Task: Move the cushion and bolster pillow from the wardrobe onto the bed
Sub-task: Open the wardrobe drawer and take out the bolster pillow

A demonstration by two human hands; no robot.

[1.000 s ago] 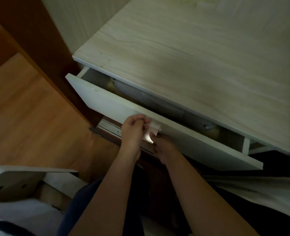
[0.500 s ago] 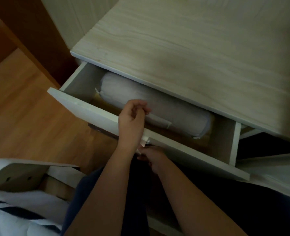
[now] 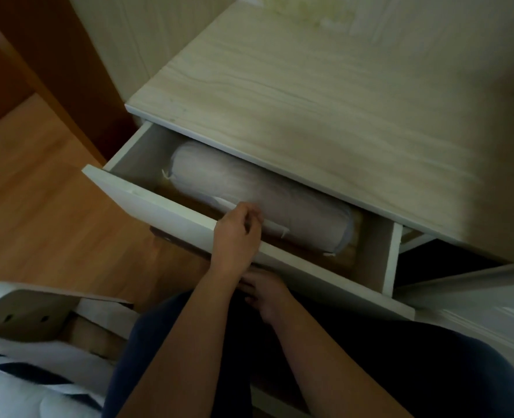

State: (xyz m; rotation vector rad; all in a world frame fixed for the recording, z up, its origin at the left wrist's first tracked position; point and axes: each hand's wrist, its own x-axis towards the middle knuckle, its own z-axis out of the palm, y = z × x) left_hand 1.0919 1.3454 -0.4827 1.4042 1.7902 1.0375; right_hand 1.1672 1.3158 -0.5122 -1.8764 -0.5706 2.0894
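Note:
A long white bolster pillow (image 3: 258, 194) lies lengthwise inside the pulled-out white drawer (image 3: 147, 203) of the wardrobe unit. My left hand (image 3: 236, 236) rests over the top edge of the drawer front, its fingers curled down into the drawer right beside the bolster. Lower down, my right hand (image 3: 264, 294) is under the drawer front with its fingertips hidden by the panel. No cushion is in view. A corner of the bed (image 3: 23, 384), with white bedding and dark stripes, shows at the lower left.
The unit's pale wood-grain top (image 3: 310, 101) overhangs the back half of the drawer. A brown door frame (image 3: 53, 70) and orange wood floor (image 3: 38, 206) lie to the left. The white bed frame corner (image 3: 23, 309) stands close to my left leg.
The drawer has slid from nearly closed to far out, uncovering the bolster. My left hand moved from the front handle up over the top edge; my right hand stayed low.

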